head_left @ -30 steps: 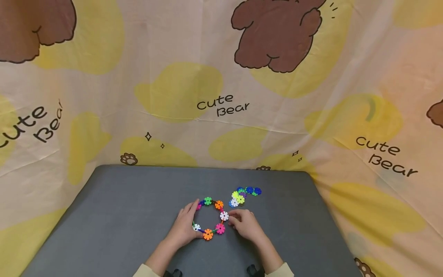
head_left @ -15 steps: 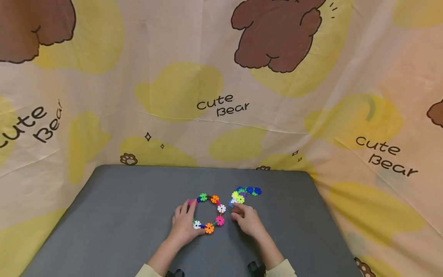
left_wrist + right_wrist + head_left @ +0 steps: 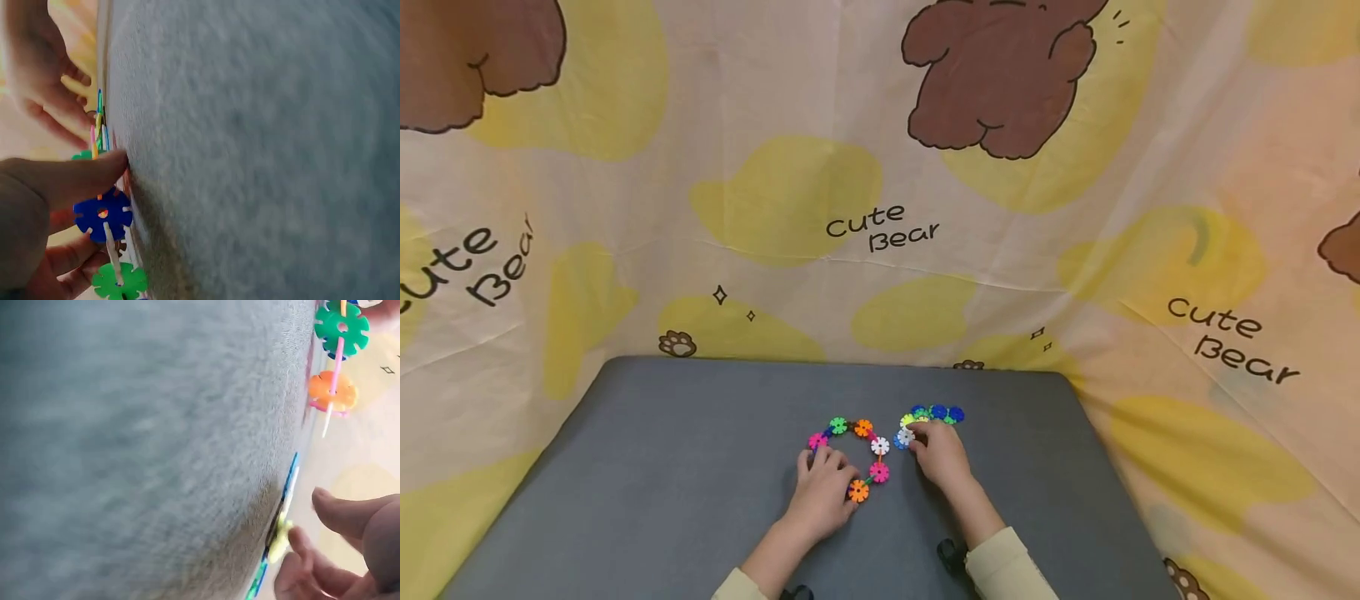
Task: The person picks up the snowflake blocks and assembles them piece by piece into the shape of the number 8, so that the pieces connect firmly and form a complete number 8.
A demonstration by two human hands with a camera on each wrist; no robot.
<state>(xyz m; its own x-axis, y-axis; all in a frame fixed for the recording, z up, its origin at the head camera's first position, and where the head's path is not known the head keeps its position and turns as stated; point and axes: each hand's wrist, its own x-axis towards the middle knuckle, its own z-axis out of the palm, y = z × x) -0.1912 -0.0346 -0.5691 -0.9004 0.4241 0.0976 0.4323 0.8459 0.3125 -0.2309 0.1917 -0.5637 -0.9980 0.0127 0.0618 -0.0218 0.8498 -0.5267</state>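
Note:
On the table lies a ring of linked notched snowflake discs (image 3: pixel 879 472) in pink, orange, white and green. My left hand (image 3: pixel 822 492) grips the ring's near left part, covering some discs. In the left wrist view, its thumb lies across the ring above a blue disc (image 3: pixel 103 215), with other fingers behind. My right hand (image 3: pixel 943 454) is over the loose snowflake discs (image 3: pixel 938 412) right of the ring. In the right wrist view, its thumb and index finger stand apart, the index fingertip right at a yellow disc (image 3: pixel 281 540).
The grey table (image 3: pixel 662 475) spreads around the hands. Behind it hangs a bear-printed cloth (image 3: pixel 775 208). A black strap (image 3: pixel 951 554) shows near the right sleeve.
My right hand has moved from the ring's white disc up to the loose discs. My left hand has shifted right and nearer over the ring, whose far side has moved slightly away.

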